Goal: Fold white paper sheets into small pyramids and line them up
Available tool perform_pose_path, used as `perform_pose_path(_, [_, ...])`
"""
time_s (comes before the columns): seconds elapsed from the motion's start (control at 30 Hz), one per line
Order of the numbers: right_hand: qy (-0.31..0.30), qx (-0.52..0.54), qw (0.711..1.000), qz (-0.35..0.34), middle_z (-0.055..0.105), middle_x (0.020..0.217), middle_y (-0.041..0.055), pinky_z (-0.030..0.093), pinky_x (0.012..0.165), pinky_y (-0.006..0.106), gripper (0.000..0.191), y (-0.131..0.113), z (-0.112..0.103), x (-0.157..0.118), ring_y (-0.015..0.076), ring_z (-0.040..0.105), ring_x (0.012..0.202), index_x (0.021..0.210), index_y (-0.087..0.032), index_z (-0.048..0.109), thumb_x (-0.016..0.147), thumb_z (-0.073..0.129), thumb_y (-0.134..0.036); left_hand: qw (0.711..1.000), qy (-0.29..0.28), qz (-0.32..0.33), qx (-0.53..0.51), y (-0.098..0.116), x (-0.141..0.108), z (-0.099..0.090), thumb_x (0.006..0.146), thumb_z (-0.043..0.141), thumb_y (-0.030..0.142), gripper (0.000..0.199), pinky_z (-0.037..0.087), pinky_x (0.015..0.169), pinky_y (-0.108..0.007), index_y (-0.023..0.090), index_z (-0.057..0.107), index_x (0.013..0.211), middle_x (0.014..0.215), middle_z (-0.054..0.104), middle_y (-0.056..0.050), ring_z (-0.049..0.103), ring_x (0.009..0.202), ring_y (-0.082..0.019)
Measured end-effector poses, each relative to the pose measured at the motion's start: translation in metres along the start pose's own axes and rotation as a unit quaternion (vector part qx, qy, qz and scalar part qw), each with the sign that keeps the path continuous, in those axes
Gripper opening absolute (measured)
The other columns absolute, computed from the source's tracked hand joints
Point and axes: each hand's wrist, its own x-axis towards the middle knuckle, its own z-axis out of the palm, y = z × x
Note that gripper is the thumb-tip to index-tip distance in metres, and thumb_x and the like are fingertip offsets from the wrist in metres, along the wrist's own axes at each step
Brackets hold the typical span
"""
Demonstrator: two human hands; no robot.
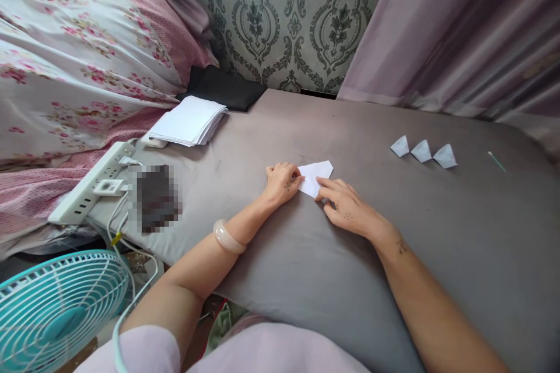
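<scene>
A small sheet of white folded paper (311, 179) lies on the grey cloth surface (271, 256), with a pointed end toward the upper right. My left hand (283, 179) pinches its left corner between thumb and curled fingers. At its lower right edge, my right hand (343, 201) grips the paper, index finger over the top and thumb near the lower edge. The undersides of both sets of fingers are hidden. To the right, three small folded paper pieces (421, 151) stand in a row, each with a pointed top.
A stack of white paper (188, 121) sits at the back left, beside a black flat item (225, 88). Left of me are a power strip (94, 183) with cables, a blurred-out dark object (157, 198) and a turquoise fan (65, 315). A thin green stick (497, 162) lies far right.
</scene>
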Motion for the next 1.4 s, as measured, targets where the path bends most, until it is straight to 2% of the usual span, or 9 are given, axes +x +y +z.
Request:
perform_pose_path(0.1, [0.002,0.000,1.000,-0.003,0.055,0.135,0.0082,0.042,0.096,0.044,0.031,0.000,0.000,0.000,0.0236,0.051,0.112,0.093,-0.022,0.064,0.078,0.042,-0.006,1.000,-0.006,-0.003,0.010,0.001,0.000,0.000,0.088,0.053,0.032,0.015,0.029,0.085,-0.038,0.020,0.062,0.086,0.090,0.066,-0.004,0.055,0.094,-0.022])
perform_pose_path(0.27, [-0.002,-0.003,1.000,-0.008,0.058,0.127,0.0066,0.043,0.092,0.042,0.030,0.000,-0.001,0.001,0.0228,0.053,0.105,0.090,-0.023,0.062,0.077,0.042,-0.005,0.996,-0.034,0.069,0.036,0.003,-0.001,-0.002,0.094,0.041,0.024,0.033,0.028,0.085,-0.038,0.030,0.060,0.121,0.095,0.062,-0.005,0.052,0.094,-0.021])
perform_pose_path(0.43, [0.000,0.002,1.000,-0.014,0.056,0.133,0.0045,0.043,0.093,0.044,0.031,-0.001,-0.001,0.000,0.0236,0.052,0.108,0.091,-0.023,0.061,0.076,0.041,-0.004,0.993,-0.056,0.096,0.045,-0.002,0.001,-0.005,0.097,0.035,0.031,0.037,0.026,0.085,-0.039,0.033,0.068,0.114,0.092,0.059,-0.007,0.048,0.092,-0.022])
perform_pose_path(0.6, [0.002,0.008,1.000,-0.016,0.052,0.140,0.0024,0.043,0.093,0.045,0.031,0.000,0.001,-0.001,0.0248,0.051,0.114,0.090,-0.023,0.062,0.075,0.043,-0.004,0.995,-0.060,0.077,0.025,-0.004,0.003,-0.005,0.096,0.038,0.033,0.035,0.026,0.087,-0.038,0.035,0.068,0.114,0.091,0.058,-0.006,0.047,0.094,-0.022])
perform_pose_path(0.87, [0.006,-0.008,1.000,-0.013,0.057,0.136,0.0029,0.044,0.089,0.043,0.028,-0.002,0.003,0.000,0.0243,0.053,0.109,0.088,-0.023,0.059,0.076,0.043,-0.004,0.997,-0.043,0.062,0.010,-0.002,0.003,-0.002,0.095,0.041,0.032,0.033,0.027,0.087,-0.039,0.035,0.071,0.109,0.087,0.057,-0.006,0.047,0.092,-0.022])
perform_pose_path(1.1, [-0.002,-0.039,0.999,-0.011,0.056,0.137,0.0020,0.045,0.089,0.041,0.027,-0.006,0.003,-0.001,0.0243,0.053,0.109,0.089,-0.022,0.058,0.076,0.043,-0.004,0.991,-0.012,0.079,0.111,-0.006,0.008,-0.007,0.096,0.037,0.032,0.034,0.028,0.089,-0.039,0.029,0.064,0.118,0.104,0.058,-0.009,0.047,0.099,-0.024])
perform_pose_path(1.23, [0.002,-0.047,0.999,-0.014,0.057,0.137,0.0030,0.045,0.090,0.042,0.027,-0.007,0.002,0.000,0.0249,0.054,0.107,0.090,-0.022,0.060,0.076,0.044,-0.005,0.976,0.040,0.094,0.192,0.010,-0.016,-0.021,0.098,0.031,0.035,0.038,0.029,0.094,-0.042,0.020,0.059,0.120,0.118,0.058,-0.013,0.047,0.109,-0.027])
perform_pose_path(1.33, [0.004,-0.053,0.998,-0.022,0.060,0.133,0.0053,0.046,0.090,0.042,0.031,-0.006,0.003,0.001,0.0255,0.055,0.107,0.099,-0.021,0.062,0.077,0.045,-0.006,0.966,-0.003,0.168,0.195,0.026,-0.051,-0.018,0.100,0.024,0.037,0.045,0.031,0.099,-0.042,0.016,0.053,0.126,0.127,0.058,-0.014,0.051,0.116,-0.026])
perform_pose_path(1.4, [0.002,-0.059,0.998,-0.026,0.059,0.134,0.0056,0.045,0.091,0.042,0.032,-0.004,0.004,0.001,0.0261,0.055,0.108,0.101,-0.020,0.062,0.078,0.045,-0.007,0.964,-0.021,0.190,0.186,0.032,-0.073,-0.009,0.099,0.022,0.046,0.055,0.028,0.107,-0.040,0.011,0.046,0.135,0.140,0.050,-0.016,0.044,0.130,-0.026])
